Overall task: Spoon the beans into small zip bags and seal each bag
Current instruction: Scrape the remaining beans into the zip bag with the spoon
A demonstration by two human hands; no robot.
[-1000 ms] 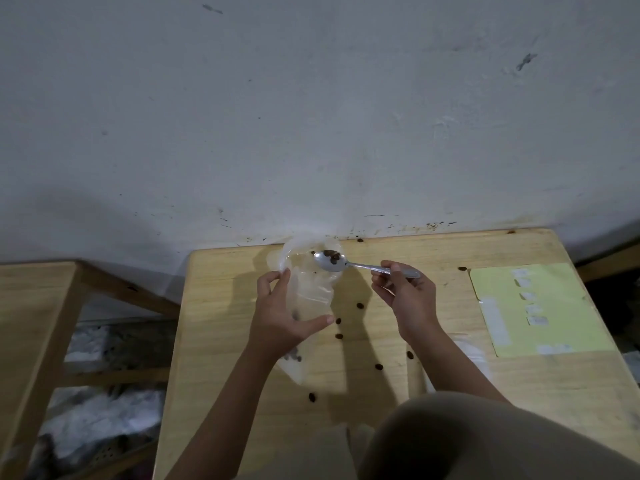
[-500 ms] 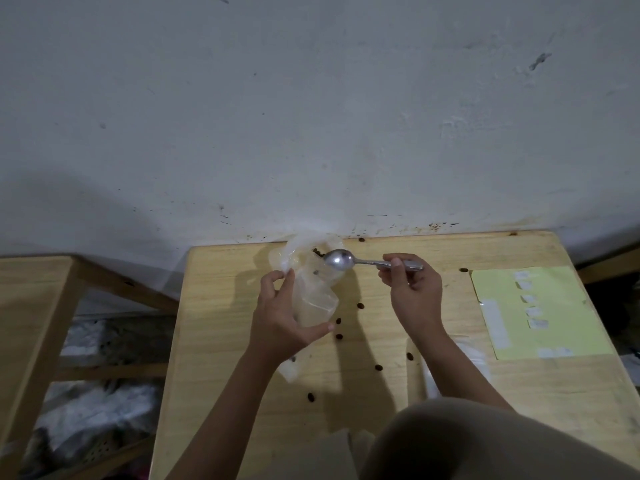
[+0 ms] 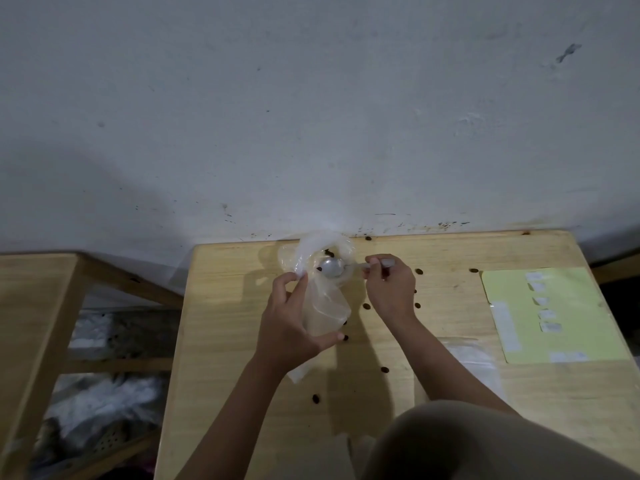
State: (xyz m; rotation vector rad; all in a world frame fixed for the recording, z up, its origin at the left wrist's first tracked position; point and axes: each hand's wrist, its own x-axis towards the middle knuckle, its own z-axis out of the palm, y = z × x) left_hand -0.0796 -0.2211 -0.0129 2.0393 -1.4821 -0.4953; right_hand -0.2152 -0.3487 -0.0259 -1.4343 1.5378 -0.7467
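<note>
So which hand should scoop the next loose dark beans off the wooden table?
Right hand: it already pinches the metal spoon, probably; left hand grips the clear plastic bag.

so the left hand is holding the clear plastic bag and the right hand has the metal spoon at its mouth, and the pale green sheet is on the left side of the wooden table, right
Not quite: the head view shows the pale green sheet on the right side of the light wooden table, not the left. The rest holds: the left hand grips the clear plastic bag, and the right hand holds the metal spoon at its mouth.
</note>
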